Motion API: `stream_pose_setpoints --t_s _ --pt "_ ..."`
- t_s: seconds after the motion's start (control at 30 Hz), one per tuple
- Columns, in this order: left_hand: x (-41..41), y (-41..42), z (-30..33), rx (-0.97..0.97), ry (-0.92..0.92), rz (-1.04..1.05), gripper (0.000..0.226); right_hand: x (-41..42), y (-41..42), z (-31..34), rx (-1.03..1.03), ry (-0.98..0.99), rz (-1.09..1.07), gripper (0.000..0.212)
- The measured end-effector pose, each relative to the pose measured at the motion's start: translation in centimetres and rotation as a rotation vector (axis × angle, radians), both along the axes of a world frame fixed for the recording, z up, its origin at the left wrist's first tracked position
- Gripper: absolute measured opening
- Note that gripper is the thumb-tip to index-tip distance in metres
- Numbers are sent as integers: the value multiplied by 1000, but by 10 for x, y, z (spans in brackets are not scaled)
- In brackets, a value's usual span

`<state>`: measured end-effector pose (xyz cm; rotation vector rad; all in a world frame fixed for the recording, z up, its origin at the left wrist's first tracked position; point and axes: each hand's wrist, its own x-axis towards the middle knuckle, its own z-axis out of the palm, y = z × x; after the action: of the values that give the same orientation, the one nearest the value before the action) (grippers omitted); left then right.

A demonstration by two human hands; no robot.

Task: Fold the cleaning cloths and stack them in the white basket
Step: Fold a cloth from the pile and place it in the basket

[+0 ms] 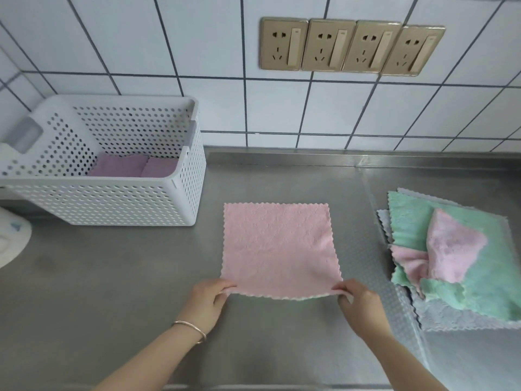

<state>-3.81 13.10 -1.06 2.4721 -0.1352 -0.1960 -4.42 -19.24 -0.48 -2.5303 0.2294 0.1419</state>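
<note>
One pink cloth point(277, 248) lies flat at the centre of the steel table point(112, 292), its near corners pinched in the grip of the left hand point(207, 299) and right hand point(362, 304). Two folded purple cloths point(132, 166) sit in the white basket point(112, 198), rear left. A loose pile of cloths point(456, 258) lies at the right edge; bare steel surrounds the pink cloth.

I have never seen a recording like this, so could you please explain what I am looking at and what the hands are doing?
This is one picture from a camera worn on a person's head, looking down at a steel counter. The left hand and right hand each pinch a near corner of a pink cloth spread flat. To the right lies a pile of unfolded cloths. At the left stands a white basket with folded purple cloths inside. There is no machine; each grip is bare fingers.
</note>
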Motion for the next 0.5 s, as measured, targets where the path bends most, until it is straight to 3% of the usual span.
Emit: stream_pose_setpoints --t_s 0.2,0.37,0.5 --pt "-2 17 30 -4 224 -31 14 2 -14 37 -6 161 121 10" --pt "-17 19 21 152 491 -112 34 1 -19 43 -99 546 359 31" --pt "-8 16 27 79 528 -33 31 18 -14 45 -82 576 346 28"
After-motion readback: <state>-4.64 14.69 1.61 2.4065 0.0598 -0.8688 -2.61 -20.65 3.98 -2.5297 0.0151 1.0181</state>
